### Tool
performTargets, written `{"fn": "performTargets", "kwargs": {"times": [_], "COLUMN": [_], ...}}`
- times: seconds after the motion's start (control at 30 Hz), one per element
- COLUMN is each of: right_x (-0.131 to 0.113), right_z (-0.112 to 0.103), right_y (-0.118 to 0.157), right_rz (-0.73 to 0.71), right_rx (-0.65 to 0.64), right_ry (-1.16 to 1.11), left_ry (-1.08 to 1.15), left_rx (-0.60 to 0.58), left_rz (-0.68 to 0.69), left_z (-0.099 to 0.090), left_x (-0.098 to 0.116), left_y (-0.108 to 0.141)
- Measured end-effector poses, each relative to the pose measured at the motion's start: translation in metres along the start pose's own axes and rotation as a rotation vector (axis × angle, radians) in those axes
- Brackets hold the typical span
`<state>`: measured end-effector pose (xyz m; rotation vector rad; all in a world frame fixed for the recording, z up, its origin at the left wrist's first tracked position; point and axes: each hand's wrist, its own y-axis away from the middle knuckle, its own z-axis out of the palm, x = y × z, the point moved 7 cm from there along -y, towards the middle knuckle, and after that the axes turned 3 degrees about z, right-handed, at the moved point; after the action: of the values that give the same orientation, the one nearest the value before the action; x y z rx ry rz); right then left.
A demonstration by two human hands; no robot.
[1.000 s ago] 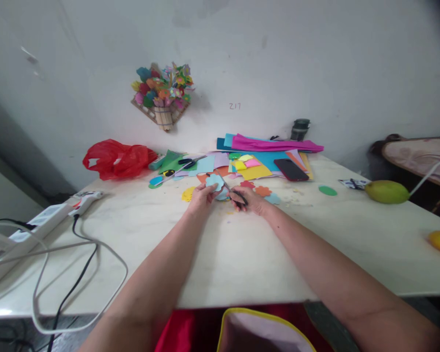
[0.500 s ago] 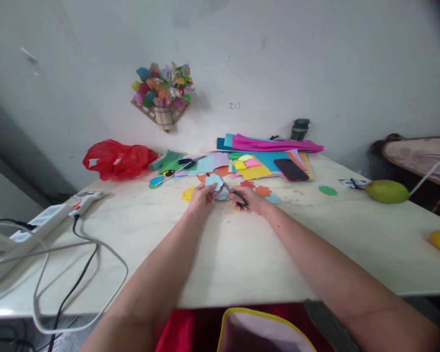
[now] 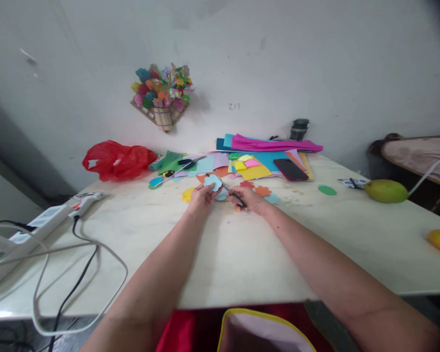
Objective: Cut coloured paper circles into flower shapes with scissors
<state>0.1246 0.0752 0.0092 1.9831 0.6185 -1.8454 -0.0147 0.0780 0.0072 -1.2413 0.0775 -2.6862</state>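
Note:
My left hand point(image 3: 201, 196) pinches a light blue flower-shaped cutout point(image 3: 213, 182) above the table. In my right hand point(image 3: 247, 198) is a pair of scissors point(image 3: 237, 197) with dark handles, its blades pointing up and left to the cutout's right edge. Whether the blades touch the cutout I cannot tell. Another light blue piece point(image 3: 222, 194) lies beneath the hands. Close by on the table are a yellow cutout point(image 3: 187, 194), a red cutout point(image 3: 247, 184), an orange flower cutout point(image 3: 263, 190) and small scraps point(image 3: 229, 212).
Coloured sheets point(image 3: 205, 165), a second pair of scissors point(image 3: 190, 162) and a phone point(image 3: 291, 169) lie toward the wall. A red plastic bag point(image 3: 118, 160) is at the left, near a power strip point(image 3: 44, 222) with looping cables point(image 3: 122, 261). A mango point(image 3: 385, 191) sits at the right.
The scissors' handles look slightly closer together and a little lower. My left hand and the cutout have shifted only very slightly.

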Motion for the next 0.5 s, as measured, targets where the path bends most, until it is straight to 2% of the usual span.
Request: {"fn": "performTargets", "kwargs": {"times": [0.3,0.5], "right_x": [0.012,0.009], "right_z": [-0.008,-0.008], "right_y": [-0.013,-0.012], "right_rz": [-0.114,-0.097], "right_rx": [0.039,0.045], "right_ry": [0.178,0.085], "left_ry": [-0.077,-0.097], "left_rx": [-0.011,-0.038], "left_rz": [0.000,-0.016], "left_z": [-0.001,0.002], "left_x": [0.002,0.001], "left_y": [0.001,0.003]}}
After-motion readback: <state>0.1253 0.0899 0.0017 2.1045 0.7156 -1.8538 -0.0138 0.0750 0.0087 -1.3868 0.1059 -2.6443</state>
